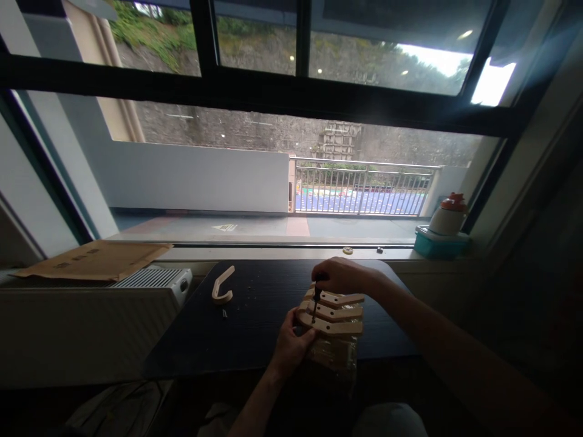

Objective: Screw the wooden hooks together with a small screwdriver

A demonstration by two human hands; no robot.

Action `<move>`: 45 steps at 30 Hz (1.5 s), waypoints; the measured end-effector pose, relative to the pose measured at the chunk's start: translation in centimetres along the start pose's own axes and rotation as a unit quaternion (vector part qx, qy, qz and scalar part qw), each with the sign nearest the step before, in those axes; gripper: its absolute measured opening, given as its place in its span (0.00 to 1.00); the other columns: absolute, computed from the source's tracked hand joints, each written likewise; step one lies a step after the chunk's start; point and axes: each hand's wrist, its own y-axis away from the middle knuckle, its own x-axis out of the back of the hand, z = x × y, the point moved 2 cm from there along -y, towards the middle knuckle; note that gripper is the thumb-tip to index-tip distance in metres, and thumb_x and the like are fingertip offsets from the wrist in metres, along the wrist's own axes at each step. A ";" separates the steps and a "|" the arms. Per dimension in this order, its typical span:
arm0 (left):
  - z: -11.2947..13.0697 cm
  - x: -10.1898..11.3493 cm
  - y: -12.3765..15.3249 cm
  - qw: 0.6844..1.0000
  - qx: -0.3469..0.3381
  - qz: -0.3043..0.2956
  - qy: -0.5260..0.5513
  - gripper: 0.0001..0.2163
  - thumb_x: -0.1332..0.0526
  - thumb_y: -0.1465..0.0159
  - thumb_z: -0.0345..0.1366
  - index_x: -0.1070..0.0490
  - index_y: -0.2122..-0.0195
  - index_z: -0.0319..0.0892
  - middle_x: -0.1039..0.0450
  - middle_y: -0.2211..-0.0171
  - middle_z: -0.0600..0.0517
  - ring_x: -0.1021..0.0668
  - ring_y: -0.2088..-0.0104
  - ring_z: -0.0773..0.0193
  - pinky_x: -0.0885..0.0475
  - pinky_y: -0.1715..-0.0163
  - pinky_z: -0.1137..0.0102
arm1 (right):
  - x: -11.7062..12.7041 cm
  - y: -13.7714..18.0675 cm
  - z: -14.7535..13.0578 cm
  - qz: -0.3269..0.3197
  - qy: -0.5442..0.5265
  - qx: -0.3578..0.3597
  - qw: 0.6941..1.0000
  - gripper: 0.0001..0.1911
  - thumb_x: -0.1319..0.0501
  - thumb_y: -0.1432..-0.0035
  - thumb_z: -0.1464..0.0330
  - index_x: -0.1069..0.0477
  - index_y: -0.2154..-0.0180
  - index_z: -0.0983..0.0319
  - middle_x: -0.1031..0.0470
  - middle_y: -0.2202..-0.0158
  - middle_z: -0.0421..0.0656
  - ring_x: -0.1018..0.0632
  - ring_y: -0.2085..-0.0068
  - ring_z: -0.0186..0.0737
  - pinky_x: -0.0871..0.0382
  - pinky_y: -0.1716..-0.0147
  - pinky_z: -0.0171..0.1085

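My right hand [337, 275] is closed around the dark handle of a screwdriver [317, 294], which points down. Its tip meets the nearest of several pale wooden hooks [344, 328], around a dark hole. The hooks lie side by side over a piece wrapped in shiny clear film [334, 352]. From the left, my left hand [291, 341] grips the curved end of the nearest hook, thumb at its front edge. To the left, a loose wooden hook [223, 286] rests on the dark table [195, 337], with small screws [225, 314] just below it.
A white radiator [104, 328] stands left of the table, with a brown paper envelope [95, 258] on top. On the windowsill are a tape-like ring [348, 250], a small dark object [379, 249], and a teal box [439, 243] bearing a white bottle [449, 218].
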 end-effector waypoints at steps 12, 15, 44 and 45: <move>-0.9 -0.2 -0.7 0.997 -0.019 -0.050 0.054 0.19 0.38 0.48 0.45 0.33 0.58 0.42 0.25 0.62 0.50 0.24 0.59 0.59 0.29 0.58 0.67 | -0.4 0.4 0.7 -0.005 0.013 -0.003 1.000 0.12 0.44 0.48 0.67 0.25 0.62 0.61 0.25 0.70 0.42 0.31 0.75 0.31 0.43 0.76 0.30; -1.0 0.0 -0.6 0.997 -0.021 -0.043 0.057 0.20 0.38 0.48 0.45 0.32 0.57 0.41 0.25 0.59 0.49 0.25 0.57 0.58 0.30 0.56 0.67 | -0.5 0.4 0.8 -0.004 0.007 -0.004 1.000 0.11 0.44 0.48 0.68 0.25 0.63 0.62 0.26 0.71 0.41 0.33 0.75 0.30 0.45 0.77 0.30; -0.7 -0.4 -0.2 0.997 -0.014 -0.021 0.069 0.20 0.38 0.47 0.43 0.33 0.55 0.40 0.25 0.59 0.48 0.25 0.57 0.56 0.29 0.57 0.66 | 0.1 0.1 -1.2 -0.035 0.132 -0.050 0.989 0.17 0.46 0.46 0.63 0.28 0.56 0.59 0.24 0.64 0.46 0.25 0.66 0.42 0.41 0.73 0.33; -0.7 -0.4 -0.2 0.997 -0.015 -0.022 0.067 0.19 0.38 0.47 0.43 0.33 0.55 0.40 0.25 0.59 0.48 0.25 0.57 0.56 0.29 0.57 0.66 | 0.3 0.2 -1.2 -0.038 0.126 -0.047 0.990 0.17 0.45 0.46 0.63 0.28 0.55 0.58 0.24 0.63 0.45 0.25 0.66 0.41 0.41 0.74 0.33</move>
